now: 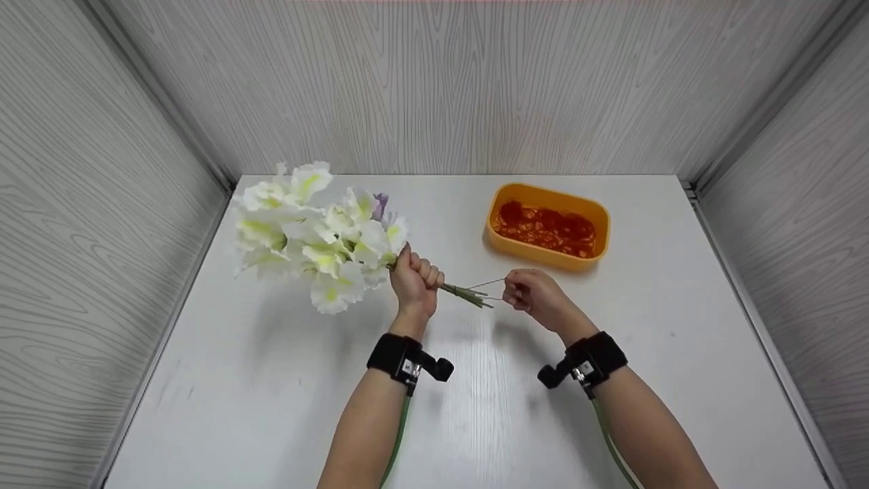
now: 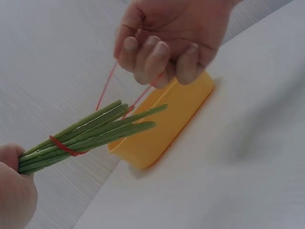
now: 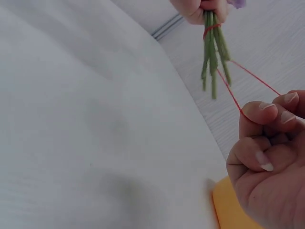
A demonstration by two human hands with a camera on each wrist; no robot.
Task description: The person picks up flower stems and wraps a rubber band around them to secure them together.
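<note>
My left hand (image 1: 415, 278) grips a bunch of white and pale-yellow artificial flowers (image 1: 316, 234) by the green stems (image 2: 90, 133), lifted above the white table (image 1: 271, 380). The stem ends (image 1: 468, 294) stick out to the right of the fist. A red rubber band (image 2: 66, 149) is looped round the stems (image 3: 213, 52) near my left hand (image 3: 200, 8). My right hand (image 1: 533, 293) pinches the band's free loop (image 3: 238, 98) and holds it stretched taut away from the stem tips. My right hand's fingers (image 2: 157, 55) are curled round it.
An orange tray (image 1: 548, 227) holding several red rubber bands stands at the back right of the table, just behind my right hand. Grey panelled walls (image 1: 434, 88) close in the table on three sides.
</note>
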